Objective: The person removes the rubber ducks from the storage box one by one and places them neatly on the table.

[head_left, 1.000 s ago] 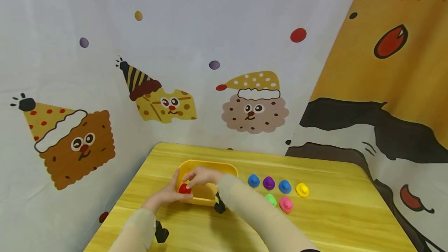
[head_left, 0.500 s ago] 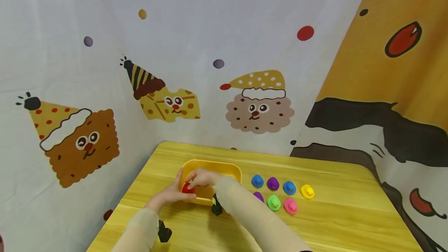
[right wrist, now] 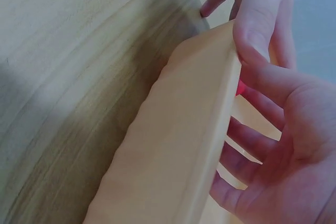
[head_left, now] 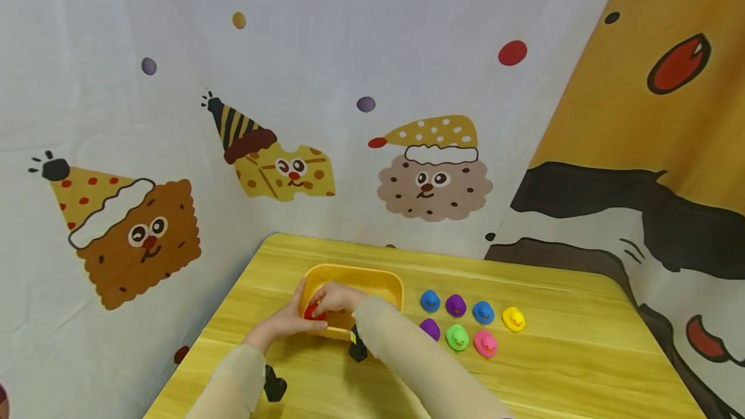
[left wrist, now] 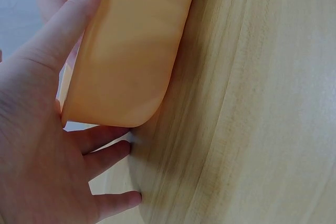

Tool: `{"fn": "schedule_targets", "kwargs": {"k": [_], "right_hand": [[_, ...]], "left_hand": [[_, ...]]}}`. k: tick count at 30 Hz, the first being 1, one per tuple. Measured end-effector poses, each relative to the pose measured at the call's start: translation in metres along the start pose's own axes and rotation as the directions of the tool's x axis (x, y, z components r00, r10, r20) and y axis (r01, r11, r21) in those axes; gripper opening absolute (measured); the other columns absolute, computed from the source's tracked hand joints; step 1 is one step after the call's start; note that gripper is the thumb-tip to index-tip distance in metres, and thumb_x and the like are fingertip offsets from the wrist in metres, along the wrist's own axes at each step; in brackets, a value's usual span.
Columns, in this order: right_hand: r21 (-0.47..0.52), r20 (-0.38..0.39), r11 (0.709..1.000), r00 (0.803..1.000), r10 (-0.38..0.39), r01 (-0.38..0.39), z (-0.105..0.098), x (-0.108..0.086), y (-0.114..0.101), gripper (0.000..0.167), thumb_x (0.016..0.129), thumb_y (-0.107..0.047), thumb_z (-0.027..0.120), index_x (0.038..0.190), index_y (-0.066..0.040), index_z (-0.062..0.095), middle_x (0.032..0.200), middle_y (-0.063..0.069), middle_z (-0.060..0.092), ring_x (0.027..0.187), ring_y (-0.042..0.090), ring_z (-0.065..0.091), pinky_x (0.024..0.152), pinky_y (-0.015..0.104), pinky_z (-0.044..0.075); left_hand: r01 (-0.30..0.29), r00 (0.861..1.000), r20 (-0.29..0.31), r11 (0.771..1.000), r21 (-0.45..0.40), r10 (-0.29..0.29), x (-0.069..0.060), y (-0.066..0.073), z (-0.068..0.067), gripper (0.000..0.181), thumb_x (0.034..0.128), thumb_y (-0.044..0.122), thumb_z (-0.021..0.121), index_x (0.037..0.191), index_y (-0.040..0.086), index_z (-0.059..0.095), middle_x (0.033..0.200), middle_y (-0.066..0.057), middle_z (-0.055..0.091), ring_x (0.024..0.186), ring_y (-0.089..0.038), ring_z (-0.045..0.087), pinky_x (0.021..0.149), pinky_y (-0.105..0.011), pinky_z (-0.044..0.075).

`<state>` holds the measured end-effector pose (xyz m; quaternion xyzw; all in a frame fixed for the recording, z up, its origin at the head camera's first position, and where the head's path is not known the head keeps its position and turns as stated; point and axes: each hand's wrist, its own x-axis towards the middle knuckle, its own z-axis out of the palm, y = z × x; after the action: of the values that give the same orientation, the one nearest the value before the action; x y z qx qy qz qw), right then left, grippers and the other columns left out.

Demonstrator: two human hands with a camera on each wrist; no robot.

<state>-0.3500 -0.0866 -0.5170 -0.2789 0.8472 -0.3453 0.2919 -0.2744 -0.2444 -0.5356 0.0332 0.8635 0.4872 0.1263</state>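
A yellow-orange plastic bin [head_left: 384,275] stands on the wooden table. My left hand [head_left: 285,321] grips its left end; in the left wrist view the thumb lies along the outer wall and the other fingers spread round the corner. Inside the bin's left part, my right hand [head_left: 336,297] pinches a small rounded red toy [head_left: 315,313]. Only a sliver of that red toy [right wrist: 240,88] shows in the right wrist view, between thumb and index finger, so its exact shape is hidden.
Right of the bin, small rubber ducks stand in two rows. The back row has a blue duck [head_left: 430,300], a purple one, another blue and a yellow duck [head_left: 514,319]. In front are a purple, a green [head_left: 457,337] and a pink duck [head_left: 485,344]. A printed cloth hangs behind.
The head view has shifted slightly, bringing the front purple duck out from behind the right sleeve. Both hands stay at the bin's left end; the right hand has sunk a little over the red toy.
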Motion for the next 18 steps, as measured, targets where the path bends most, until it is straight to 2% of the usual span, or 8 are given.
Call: {"fn": "schedule_targets", "kwargs": {"k": [2, 4, 7, 9, 18], "right_hand": [[0.0, -0.005, 1.0, 1.0, -0.01, 0.01, 0.001, 0.0, 0.0, 0.02, 0.083, -0.009, 0.073, 0.103, -0.01, 0.075, 0.056, -0.004, 0.047, 0.043, 0.008, 0.026, 0.04, 0.021, 0.024], [0.007, -0.01, 1.0, 1.0, -0.027, 0.027, 0.0, -0.003, -0.002, 0.017, 0.083, -0.007, 0.072, 0.1, -0.007, 0.076, 0.063, -0.006, 0.056, 0.049, 0.007, 0.035, 0.045, 0.02, 0.032], [0.001, -0.026, 0.999, 0.998, -0.053, 0.053, 0.0, -0.008, -0.005, 0.015, 0.083, -0.005, 0.072, 0.098, -0.005, 0.076, 0.08, -0.005, 0.068, 0.064, 0.007, 0.048, 0.059, 0.02, 0.044], [0.007, -0.043, 0.999, 0.998, -0.046, 0.046, 0.001, -0.01, -0.006, 0.017, 0.083, -0.003, 0.073, 0.099, -0.002, 0.075, 0.088, -0.005, 0.071, 0.073, 0.007, 0.052, 0.067, 0.019, 0.046], [0.04, -0.079, 0.998, 0.996, -0.04, 0.043, 0.005, -0.01, -0.004, 0.017, 0.08, 0.001, 0.073, 0.097, 0.0, 0.076, 0.085, -0.002, 0.071, 0.069, 0.008, 0.051, 0.063, 0.022, 0.047]], "left_hand": [[0.002, 1.0, 0.001, 1.0, -0.004, -0.002, 0.0, 0.0, 0.0, 0.13, 0.0747, 0.038, 0.084, 0.152, 0.004, -0.015, 0.154, -0.035, 0.006, 0.136, -0.05, 0.026, 0.11, -0.06, 0.024], [0.004, 1.0, 0.006, 1.0, 0.001, -0.004, 0.0, 0.0, 0.0, 0.13, 0.0749, 0.039, 0.083, 0.152, 0.004, -0.015, 0.154, -0.035, 0.006, 0.135, -0.05, 0.027, 0.109, -0.06, 0.025], [0.012, 1.0, 0.009, 1.0, 0.003, -0.012, -0.001, 0.001, 0.0, 0.129, 0.0753, 0.04, 0.083, 0.153, 0.005, -0.014, 0.153, -0.036, 0.009, 0.134, -0.051, 0.029, 0.108, -0.06, 0.027], [0.009, 1.0, 0.008, 1.0, -0.001, -0.009, -0.001, 0.001, 0.0, 0.13, 0.0748, 0.041, 0.083, 0.152, 0.005, -0.015, 0.153, -0.037, 0.009, 0.134, -0.051, 0.03, 0.108, -0.06, 0.028], [-0.008, 1.0, 0.012, 1.0, -0.008, 0.008, 0.0, 0.001, 0.0, 0.131, 0.0751, 0.041, 0.083, 0.152, 0.005, -0.017, 0.153, -0.037, 0.006, 0.135, -0.051, 0.028, 0.109, -0.059, 0.026]]}}
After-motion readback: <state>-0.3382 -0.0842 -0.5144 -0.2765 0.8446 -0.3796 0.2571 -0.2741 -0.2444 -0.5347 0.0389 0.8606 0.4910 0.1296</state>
